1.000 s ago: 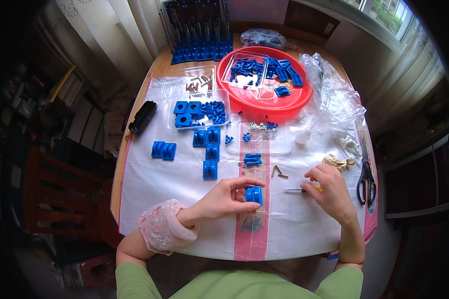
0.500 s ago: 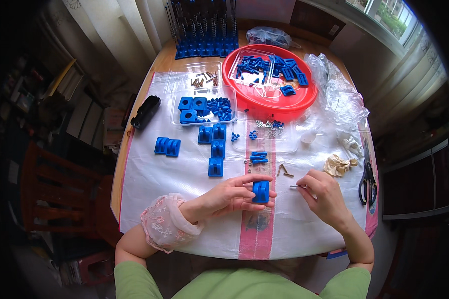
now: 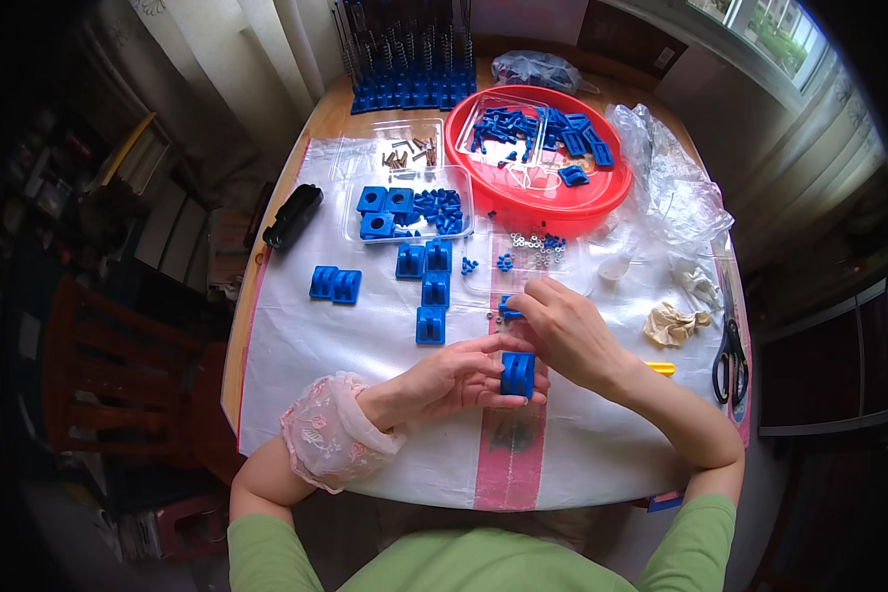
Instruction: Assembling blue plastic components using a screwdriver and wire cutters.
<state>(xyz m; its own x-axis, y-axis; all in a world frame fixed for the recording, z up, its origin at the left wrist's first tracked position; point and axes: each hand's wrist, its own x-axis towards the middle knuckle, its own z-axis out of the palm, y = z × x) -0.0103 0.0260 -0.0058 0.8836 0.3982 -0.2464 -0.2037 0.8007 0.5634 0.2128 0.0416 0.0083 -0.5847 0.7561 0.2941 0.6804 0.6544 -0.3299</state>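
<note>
My left hand [image 3: 456,378] holds a blue plastic block [image 3: 518,375] with raised curved ribs, gripped between thumb and fingers. Just beyond it, my right hand [image 3: 560,326] has its fingertips bent down onto a small group of narrow blue plastic parts [image 3: 508,308]; the fingers cover most of that group. Close by lie tiny metal nuts [image 3: 490,317]. A yellow handle [image 3: 661,369] pokes out from beneath my right forearm, which hides its other end. More ribbed blue blocks [image 3: 430,325] stand in a column left of my hands, and a joined-looking pair [image 3: 335,284] lies farther left.
Farther back are a clear box [image 3: 348,219] of blue parts, brass-coloured pins [image 3: 411,153] and a red basin [image 3: 617,197] of blue pieces. Black scissors [image 3: 730,363], crumpled paper [image 3: 675,324] and plastic film [image 3: 676,202] line the right side. A black case [image 3: 293,215] lies left.
My right hand has moved left and away from me to the narrow blue parts, and the thin metal tip at its fingers no longer shows. A yellow handle has appeared. The left hand keeps its block.
</note>
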